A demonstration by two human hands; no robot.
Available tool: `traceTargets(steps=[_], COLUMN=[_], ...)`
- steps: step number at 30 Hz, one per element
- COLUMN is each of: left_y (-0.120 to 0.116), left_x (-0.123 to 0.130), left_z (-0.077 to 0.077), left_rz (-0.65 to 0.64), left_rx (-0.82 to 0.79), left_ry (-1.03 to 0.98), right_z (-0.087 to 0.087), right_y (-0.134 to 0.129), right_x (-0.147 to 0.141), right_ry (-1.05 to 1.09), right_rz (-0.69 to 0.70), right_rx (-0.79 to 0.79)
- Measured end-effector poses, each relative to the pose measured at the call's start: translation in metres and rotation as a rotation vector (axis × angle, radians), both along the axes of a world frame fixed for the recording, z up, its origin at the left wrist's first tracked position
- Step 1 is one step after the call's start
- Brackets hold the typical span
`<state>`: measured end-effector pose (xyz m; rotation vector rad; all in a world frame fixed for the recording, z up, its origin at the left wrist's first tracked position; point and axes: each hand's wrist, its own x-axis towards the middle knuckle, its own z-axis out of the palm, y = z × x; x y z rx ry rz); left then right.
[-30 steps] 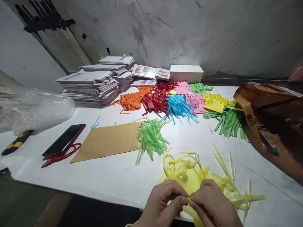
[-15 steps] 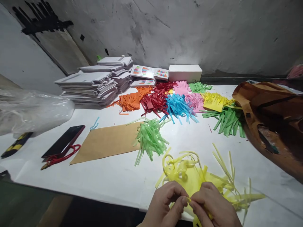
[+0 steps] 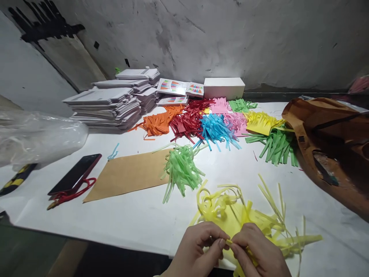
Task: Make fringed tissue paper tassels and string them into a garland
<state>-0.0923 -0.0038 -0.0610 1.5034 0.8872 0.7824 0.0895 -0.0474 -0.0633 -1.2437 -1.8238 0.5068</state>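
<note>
Close to the table's front edge, my left hand (image 3: 203,246) and my right hand (image 3: 256,248) meet, thumbs and forefingers pinched on a thin yellow paper strip (image 3: 229,242). Fingers cover most of that strip. Beneath and behind them lies yellow fringed paper (image 3: 230,215), its long strips curling at the left and spreading out to the right. Farther back and to the left rests a light green fringed bunch (image 3: 184,167), overlapping the right end of a brown paper sheet (image 3: 129,177).
Orange (image 3: 157,124), red (image 3: 187,121), blue (image 3: 217,129) and other fringed bundles lie along the back. Stacked white packets (image 3: 103,107) and a white box (image 3: 224,88) stand behind. A phone (image 3: 75,174) and plastic bag (image 3: 40,136) are left; a brown bag (image 3: 325,142) is right.
The view has shifted slightly. Both hands keep their pinch at nearly the same place, and a little more of the yellow strip shows between the fingertips.
</note>
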Motion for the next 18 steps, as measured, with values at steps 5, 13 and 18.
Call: traceTargets(steps=[5, 13, 18], left_y=[0.01, 0.008, 0.006], left_x=[-0.006, -0.007, -0.006], left_z=[0.007, 0.015, 0.018], left_rz=[-0.063, -0.029, -0.024], left_rx=[0.323, 0.542, 0.557], left_ry=[0.079, 0.167, 0.216], right_z=[-0.002, -0.002, -0.003], right_y=[0.0, 0.0, 0.001], right_x=[0.0, 0.001, 0.003], right_ry=[0.002, -0.101, -0.163], right_rz=[0.022, 0.054, 0.064], right_rx=[0.027, 0.091, 0.14])
